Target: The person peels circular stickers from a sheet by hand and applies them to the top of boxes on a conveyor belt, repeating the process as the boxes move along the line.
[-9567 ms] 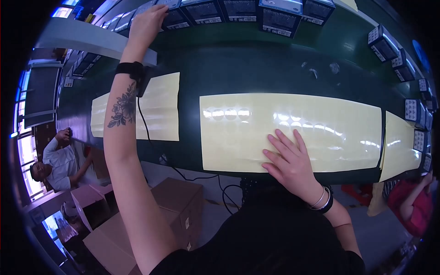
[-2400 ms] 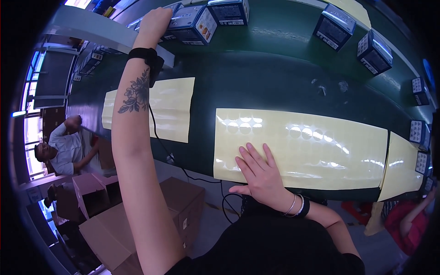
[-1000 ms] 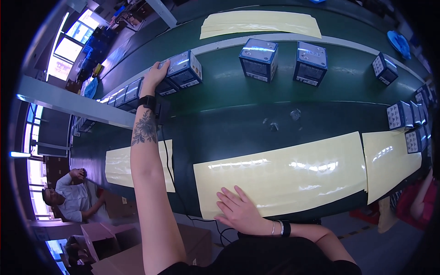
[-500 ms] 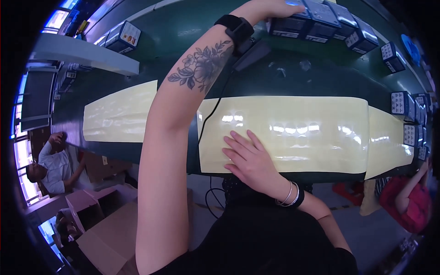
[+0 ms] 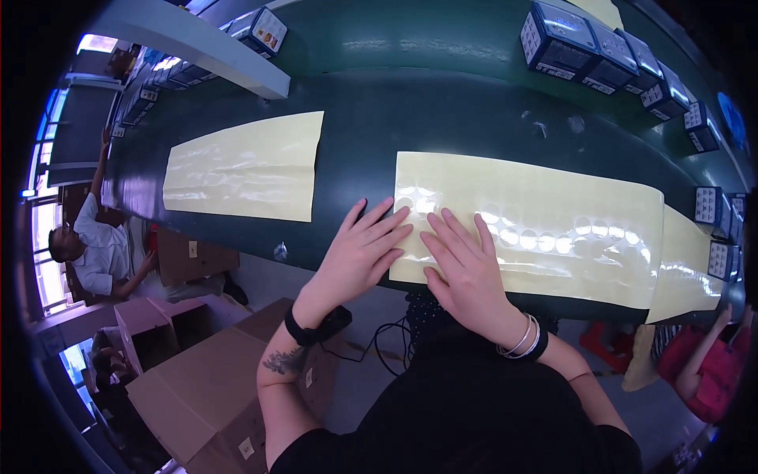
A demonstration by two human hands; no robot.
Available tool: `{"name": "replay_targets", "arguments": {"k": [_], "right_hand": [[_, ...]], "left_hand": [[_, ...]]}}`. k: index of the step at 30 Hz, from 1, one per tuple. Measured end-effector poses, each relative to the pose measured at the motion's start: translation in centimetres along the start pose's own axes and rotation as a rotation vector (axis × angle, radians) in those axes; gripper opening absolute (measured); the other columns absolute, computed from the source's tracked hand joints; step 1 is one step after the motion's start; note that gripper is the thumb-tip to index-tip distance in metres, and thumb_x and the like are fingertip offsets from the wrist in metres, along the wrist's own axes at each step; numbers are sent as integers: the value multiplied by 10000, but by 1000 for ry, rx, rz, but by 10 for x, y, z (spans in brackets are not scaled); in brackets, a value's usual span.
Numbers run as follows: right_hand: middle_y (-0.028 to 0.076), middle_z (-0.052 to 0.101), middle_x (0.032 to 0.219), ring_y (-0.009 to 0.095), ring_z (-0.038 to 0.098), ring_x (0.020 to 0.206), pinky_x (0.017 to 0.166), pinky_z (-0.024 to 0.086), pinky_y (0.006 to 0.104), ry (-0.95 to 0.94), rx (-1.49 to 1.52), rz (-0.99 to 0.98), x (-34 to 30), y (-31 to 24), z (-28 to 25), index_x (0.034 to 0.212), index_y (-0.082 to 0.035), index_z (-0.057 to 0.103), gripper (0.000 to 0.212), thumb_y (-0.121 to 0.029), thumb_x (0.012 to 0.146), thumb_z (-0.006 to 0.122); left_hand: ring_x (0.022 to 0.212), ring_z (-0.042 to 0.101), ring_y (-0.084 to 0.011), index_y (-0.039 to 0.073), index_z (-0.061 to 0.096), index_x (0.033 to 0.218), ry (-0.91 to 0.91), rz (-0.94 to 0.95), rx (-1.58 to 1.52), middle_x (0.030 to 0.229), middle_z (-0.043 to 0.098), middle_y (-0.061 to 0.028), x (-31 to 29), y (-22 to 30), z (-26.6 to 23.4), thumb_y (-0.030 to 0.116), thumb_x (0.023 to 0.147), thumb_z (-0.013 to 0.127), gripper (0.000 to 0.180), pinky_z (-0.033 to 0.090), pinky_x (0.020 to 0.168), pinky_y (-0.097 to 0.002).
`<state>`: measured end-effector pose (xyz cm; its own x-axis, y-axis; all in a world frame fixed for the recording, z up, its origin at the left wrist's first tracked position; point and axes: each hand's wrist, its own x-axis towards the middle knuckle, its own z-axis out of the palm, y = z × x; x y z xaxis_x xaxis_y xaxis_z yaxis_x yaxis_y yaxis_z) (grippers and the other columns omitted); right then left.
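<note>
A pale yellow sheet (image 5: 553,272) with rows of shiny round shapes, apparently clear stickers, lies flat on the dark green surface in front of me. My left hand (image 5: 365,251) is at the sheet's left edge, fingers spread, with the fingertips over its border. Just to its right, my right hand (image 5: 467,272) rests flat on the sheet with fingers apart. Neither hand grips anything that I can see. Further left lies a second yellow sheet (image 5: 241,178), slightly wrinkled. Another yellow sheet (image 5: 687,257) sticks out at the right end of the first one.
Blue boxes (image 5: 559,39) stand in a row at the far right, and several more (image 5: 712,207) at the right end. A grey beam (image 5: 197,47) crosses the far left, near another box (image 5: 264,31). Open cartons (image 5: 197,387) sit at lower left. Co-workers are at both sides.
My left hand has left the far blue boxes and come back to the sheet's left edge. My right hand stays on the sheet. The view has shifted, so things appear displaced.
</note>
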<state>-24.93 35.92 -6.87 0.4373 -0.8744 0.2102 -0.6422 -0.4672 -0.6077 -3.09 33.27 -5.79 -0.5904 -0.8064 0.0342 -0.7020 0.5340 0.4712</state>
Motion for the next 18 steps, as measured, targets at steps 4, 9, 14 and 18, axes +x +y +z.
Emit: {"name": "replay_targets", "arguments": {"k": [4, 9, 14, 18], "right_hand": [[117, 595, 1313, 280, 498, 1311, 1127, 285, 511, 66, -34, 31, 3, -4, 19, 1194, -23, 634, 407, -177, 828, 726], [101, 653, 1227, 267, 556, 1246, 1095, 331, 498, 142, -72, 33, -1, -8, 28, 1130, -26, 670, 341, -176, 829, 722], [90, 664, 1200, 248, 579, 1211, 1070, 363, 487, 195, -117, 58, -6, -3, 22, 1082, -38, 682, 288, -169, 828, 715], [89, 645, 1222, 235, 545, 1251, 1084, 358, 482, 219, -126, 42, -9, -5, 36, 1075, -44, 679, 273, -208, 857, 676]], "left_hand": [[1305, 506, -279, 61, 659, 1187, 124, -15, -4, 1334, 597, -90, -9, 4, 18, 95, 867, 673, 323, 335, 1106, -504], [1225, 575, -248, 46, 695, 1088, 214, -5, -4, 1213, 670, -65, -11, 2, 22, 72, 842, 694, 247, 369, 1080, -488], [1099, 652, -278, 32, 704, 992, 341, 140, 22, 1072, 713, -71, 2, 5, 33, 8, 785, 726, 210, 431, 1016, -495], [1044, 678, -283, 23, 712, 961, 380, 119, 94, 1024, 718, -87, -12, 5, 38, -25, 766, 716, 200, 440, 1008, -525]]}}
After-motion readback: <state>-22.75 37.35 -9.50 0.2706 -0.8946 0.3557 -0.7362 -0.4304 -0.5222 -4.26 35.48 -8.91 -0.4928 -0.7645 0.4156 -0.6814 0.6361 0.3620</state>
